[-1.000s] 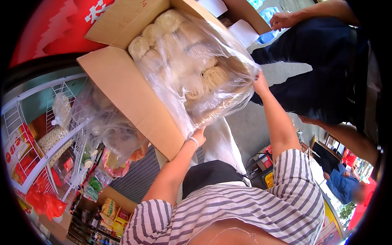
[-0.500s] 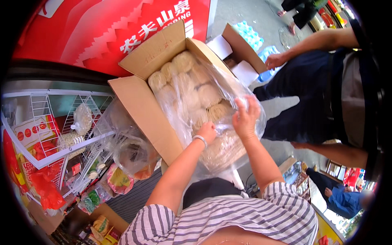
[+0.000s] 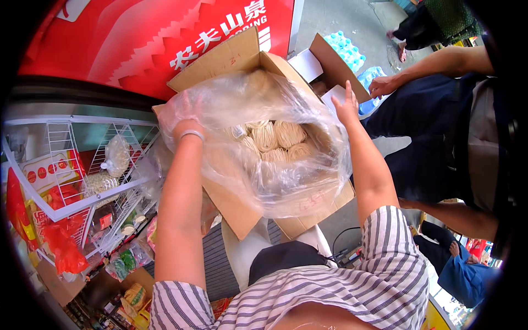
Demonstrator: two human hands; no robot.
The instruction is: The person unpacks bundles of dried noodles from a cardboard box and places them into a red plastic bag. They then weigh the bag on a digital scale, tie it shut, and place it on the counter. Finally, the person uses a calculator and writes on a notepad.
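Nearest the camera, a striped shirt (image 3: 308, 280) and a black waist item (image 3: 286, 261); the lower part of the body is largely hidden. The left hand (image 3: 188, 116) is at the left side of an open cardboard box (image 3: 236, 217), fingers spread, with clear film (image 3: 297, 187) showing at and around them. Glare blurs the fingertips; whether this grip pinches the film cannot be told. The right hand (image 3: 345, 104) is at the box's right side, fingers extended and parted, nothing seen within its grip; contact between palm and film cannot be confirmed.

Bundles of pale strands (image 3: 268, 137) lie inside the box, plainly seen through the gap in the film; those toward the far end are dimmed by it. What supports the box is hidden. Reddish handwriting shows on the far flap, with fainter marks on the near flap under film.

To the left, a white wire rack (image 3: 71, 212) carries packets and a red bag (image 3: 65, 247); small print there is illegible. Beyond the box, a second carton (image 3: 338, 60) is partly hidden. Another person's hand (image 3: 383, 87) is near bottles (image 3: 345, 50) in pale blue; that person's head is out of frame. A red panel (image 3: 126, 49) bears large white lettering, cut off by the flap.
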